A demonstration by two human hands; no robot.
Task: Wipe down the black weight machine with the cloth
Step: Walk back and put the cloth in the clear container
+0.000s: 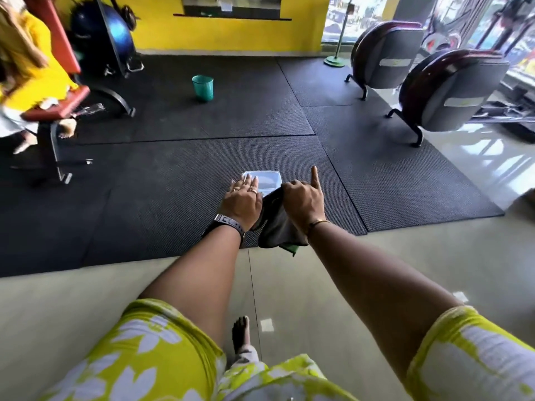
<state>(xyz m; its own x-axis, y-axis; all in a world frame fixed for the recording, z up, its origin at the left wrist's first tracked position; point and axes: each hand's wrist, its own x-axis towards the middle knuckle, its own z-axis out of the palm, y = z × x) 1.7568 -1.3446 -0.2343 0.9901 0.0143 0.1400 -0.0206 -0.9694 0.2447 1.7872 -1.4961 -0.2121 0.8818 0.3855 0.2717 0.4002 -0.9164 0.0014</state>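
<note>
A dark cloth [276, 224] with a green edge hangs between my two hands at mid-frame, above the black floor mat. My right hand [304, 202] grips its top edge with curled fingers, one finger sticking straight up. My left hand [241, 199], with a ring and a wristwatch, lies flat against the cloth's left side, fingers straight. A black-framed machine with red pads [62, 110] stands at the far left, well away from both hands.
A clear plastic container [267, 179] sits on the mat just beyond my hands. A green bucket [202, 87] stands further back. A person in yellow is at the left machine. Two grey exercise bikes [451, 91] stand at right. My bare foot [241, 332] is on the tiled floor.
</note>
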